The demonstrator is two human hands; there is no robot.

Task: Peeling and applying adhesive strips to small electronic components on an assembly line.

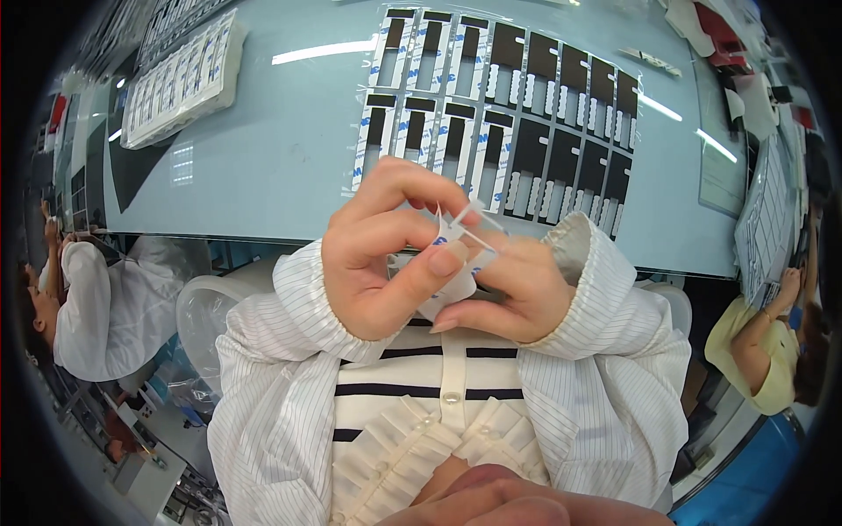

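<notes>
Near the table's front edge, close to my chest, my left hand pinches a thin white piece of adhesive backing with blue print between thumb and forefinger. Narrow, clear-looking strips stick up from that piece between my hands. My right hand is closed at the piece's other side, thumb below it and fingers partly hidden behind it. Just beyond my hands lies a sheet of black and white adhesive parts in two rows. Those at its left carry white backing with blue print; those at its right are black with scalloped white edges.
A white tray of similar parts stands at the far left of the glass-topped table. A small white strip lies at the far right. People sit nearby: one in white at left, one in yellow at right.
</notes>
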